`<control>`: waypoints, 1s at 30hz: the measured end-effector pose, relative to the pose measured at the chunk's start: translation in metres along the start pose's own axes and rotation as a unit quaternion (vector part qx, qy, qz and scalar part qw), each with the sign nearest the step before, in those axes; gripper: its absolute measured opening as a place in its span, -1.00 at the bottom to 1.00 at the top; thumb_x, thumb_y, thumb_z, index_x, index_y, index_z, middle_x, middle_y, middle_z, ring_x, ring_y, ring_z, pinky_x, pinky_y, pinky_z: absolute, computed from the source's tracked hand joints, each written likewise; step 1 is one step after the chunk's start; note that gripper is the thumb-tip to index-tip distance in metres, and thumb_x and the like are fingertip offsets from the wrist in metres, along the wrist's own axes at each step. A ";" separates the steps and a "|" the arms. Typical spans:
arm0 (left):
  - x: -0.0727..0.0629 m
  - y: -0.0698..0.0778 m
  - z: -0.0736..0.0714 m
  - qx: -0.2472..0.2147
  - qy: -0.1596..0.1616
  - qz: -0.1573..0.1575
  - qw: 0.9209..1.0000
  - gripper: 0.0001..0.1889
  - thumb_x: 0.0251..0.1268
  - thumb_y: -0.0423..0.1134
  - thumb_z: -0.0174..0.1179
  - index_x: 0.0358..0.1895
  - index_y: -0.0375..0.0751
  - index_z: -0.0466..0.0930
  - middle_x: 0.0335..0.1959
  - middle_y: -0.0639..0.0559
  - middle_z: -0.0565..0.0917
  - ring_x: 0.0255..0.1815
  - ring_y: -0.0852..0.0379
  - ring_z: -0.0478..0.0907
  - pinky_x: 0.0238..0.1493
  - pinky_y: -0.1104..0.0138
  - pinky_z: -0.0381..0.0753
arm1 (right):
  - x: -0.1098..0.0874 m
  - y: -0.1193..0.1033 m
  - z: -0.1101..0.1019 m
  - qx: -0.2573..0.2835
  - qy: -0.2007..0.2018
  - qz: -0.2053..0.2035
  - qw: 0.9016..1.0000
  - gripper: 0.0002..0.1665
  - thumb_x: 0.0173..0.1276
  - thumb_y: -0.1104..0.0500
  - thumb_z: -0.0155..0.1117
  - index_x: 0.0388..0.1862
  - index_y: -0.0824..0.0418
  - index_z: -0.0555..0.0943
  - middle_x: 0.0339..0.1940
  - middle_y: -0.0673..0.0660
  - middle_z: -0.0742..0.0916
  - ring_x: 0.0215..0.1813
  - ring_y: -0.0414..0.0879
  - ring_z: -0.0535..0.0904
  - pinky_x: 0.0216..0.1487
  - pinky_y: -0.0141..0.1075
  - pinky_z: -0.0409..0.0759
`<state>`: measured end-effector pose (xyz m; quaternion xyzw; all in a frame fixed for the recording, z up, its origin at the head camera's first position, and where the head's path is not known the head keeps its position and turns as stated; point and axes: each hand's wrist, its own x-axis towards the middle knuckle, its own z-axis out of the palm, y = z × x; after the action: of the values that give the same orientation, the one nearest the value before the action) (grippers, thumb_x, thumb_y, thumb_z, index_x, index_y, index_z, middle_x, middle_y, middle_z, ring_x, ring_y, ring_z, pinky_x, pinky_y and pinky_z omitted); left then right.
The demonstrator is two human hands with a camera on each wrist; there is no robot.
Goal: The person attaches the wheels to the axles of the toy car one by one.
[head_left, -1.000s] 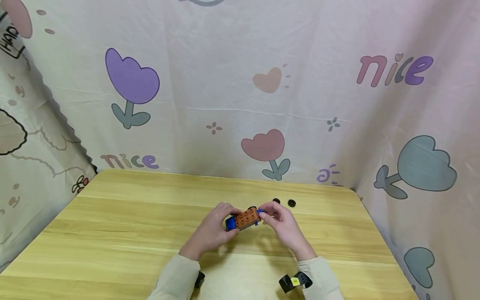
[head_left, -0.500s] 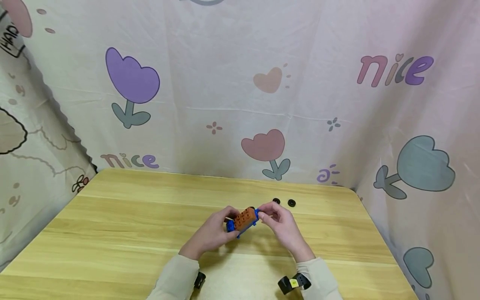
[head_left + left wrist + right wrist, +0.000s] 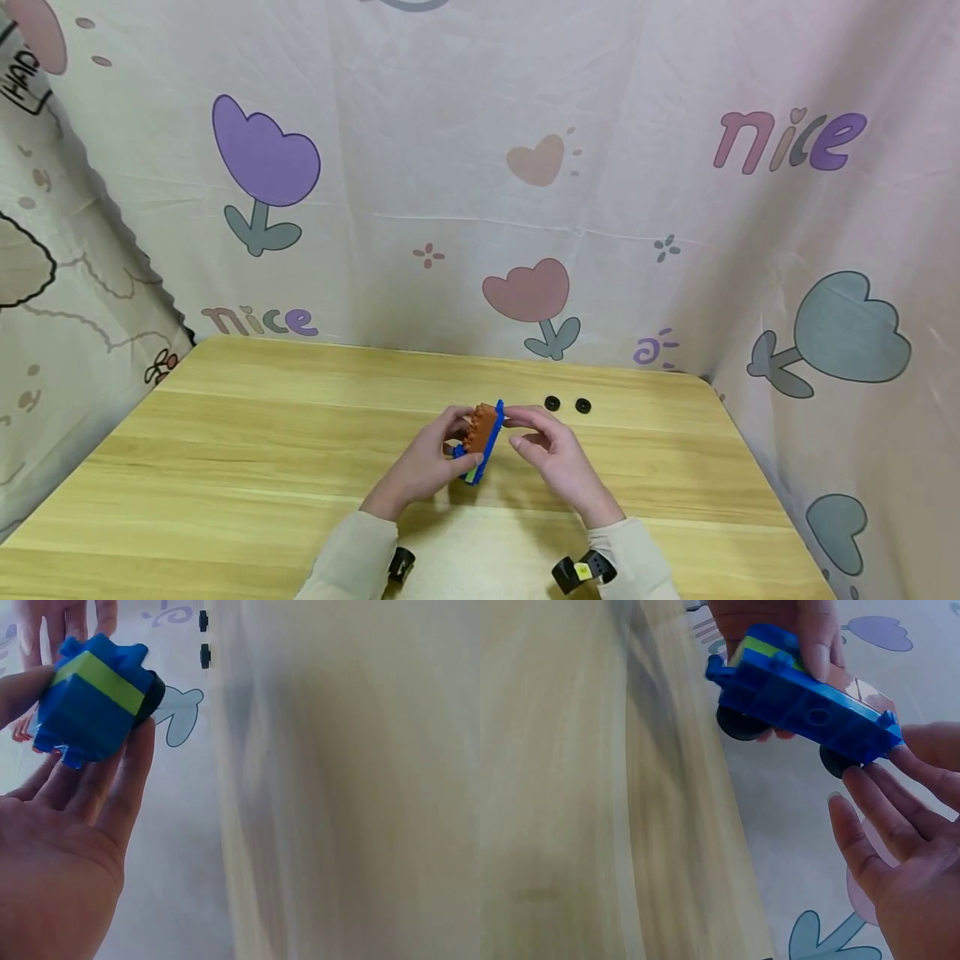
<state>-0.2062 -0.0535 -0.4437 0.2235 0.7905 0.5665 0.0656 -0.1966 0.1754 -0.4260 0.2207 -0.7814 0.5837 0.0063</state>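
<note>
My left hand (image 3: 423, 460) grips a toy car (image 3: 483, 429), thumb on the near side and fingers behind. The car has a blue base, an orange-brown studded brick and a blue front part with a lime stripe. It is held above the table, steeply tilted, studs facing left. In the right wrist view its blue underside (image 3: 810, 712) shows, with a black front wheel (image 3: 740, 724) and another black wheel (image 3: 838, 760) on one side; bare axle stubs stick out opposite. My right hand (image 3: 561, 454) has its extended fingers at the car's upper end, thumb apart from it.
Two loose black wheels, one at the left (image 3: 552, 403) and one at the right (image 3: 582, 406), lie on the wooden table (image 3: 285, 450) beyond my right hand. A patterned cloth (image 3: 420, 183) hangs behind the table's far edge.
The car has turned from nearly level with studs up to steeply tilted, its base now facing right. My right thumb has come away from the car's end.
</note>
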 end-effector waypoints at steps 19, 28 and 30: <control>0.001 0.000 0.005 -0.127 0.021 -0.016 0.992 -0.36 0.29 -0.33 0.31 0.36 -0.33 0.20 0.17 -0.21 0.53 0.05 -0.10 0.52 0.11 0.08 0.53 | 0.003 -0.030 0.006 -0.023 -0.039 -0.032 0.998 -0.46 0.41 0.41 0.18 0.36 0.41 0.40 0.29 0.33 0.48 0.21 0.31 0.46 0.07 -0.06 0.56; 0.000 -0.002 0.004 -0.113 0.028 -0.022 0.993 -0.35 0.29 -0.37 0.30 0.36 -0.38 0.17 0.19 -0.24 0.51 0.10 -0.17 0.50 0.12 0.00 0.51 | 0.002 0.004 -0.002 -0.049 0.007 0.032 0.998 -0.55 0.39 0.32 0.26 0.24 0.10 0.55 0.20 0.16 0.58 0.16 0.02 0.53 0.13 -0.05 0.51; 0.000 -0.002 0.004 -0.108 0.028 -0.027 0.993 -0.35 0.29 -0.36 0.30 0.36 -0.36 0.18 0.20 -0.24 0.51 0.12 -0.16 0.50 0.13 0.00 0.51 | 0.004 0.013 -0.008 -0.072 0.024 0.044 0.996 -0.57 0.37 0.34 0.29 0.17 0.05 0.58 0.14 0.14 0.61 0.13 0.00 0.54 0.12 -0.03 0.50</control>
<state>-0.2059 -0.0508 -0.4469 0.1779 0.7316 0.6529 0.0824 -0.2064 0.1843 -0.4339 0.1712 -0.8300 0.5306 0.0154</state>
